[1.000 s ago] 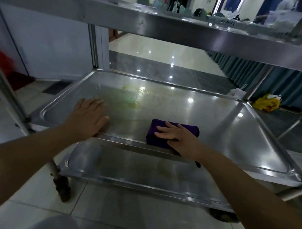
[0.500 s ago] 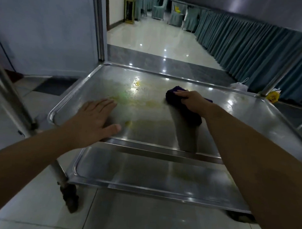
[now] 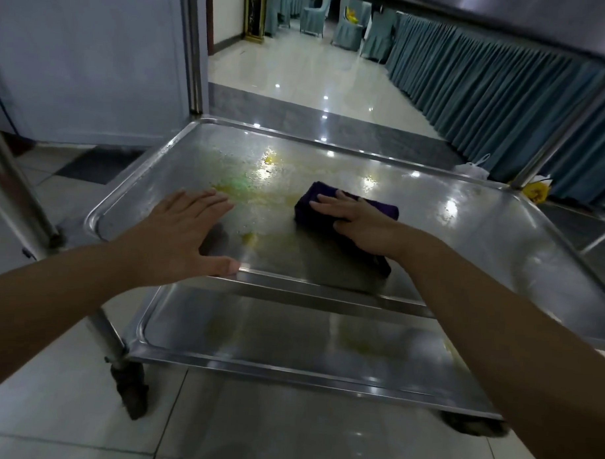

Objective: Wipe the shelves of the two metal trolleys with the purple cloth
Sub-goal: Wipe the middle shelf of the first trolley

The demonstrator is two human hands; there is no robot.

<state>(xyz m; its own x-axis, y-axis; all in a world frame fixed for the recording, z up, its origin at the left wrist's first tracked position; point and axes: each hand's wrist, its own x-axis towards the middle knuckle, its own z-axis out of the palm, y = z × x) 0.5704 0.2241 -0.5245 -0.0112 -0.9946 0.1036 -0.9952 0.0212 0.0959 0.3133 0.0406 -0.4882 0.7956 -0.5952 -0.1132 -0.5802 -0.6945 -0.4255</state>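
Steel middle shelf [image 3: 465,242] needs firm, overlapping strokes over its centre, I judge, to lift the yellow stains [image 3: 257,193]. Left hand [image 3: 181,232] rests spread flat at the shelf's near-left edge. Right hand [image 3: 356,217] presses straight fingers on the purple cloth [image 3: 309,203], mid-shelf.

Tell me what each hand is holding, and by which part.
Nothing is gripped. The right hand presses flat on top of the purple cloth; the left hand rests flat on the shelf.
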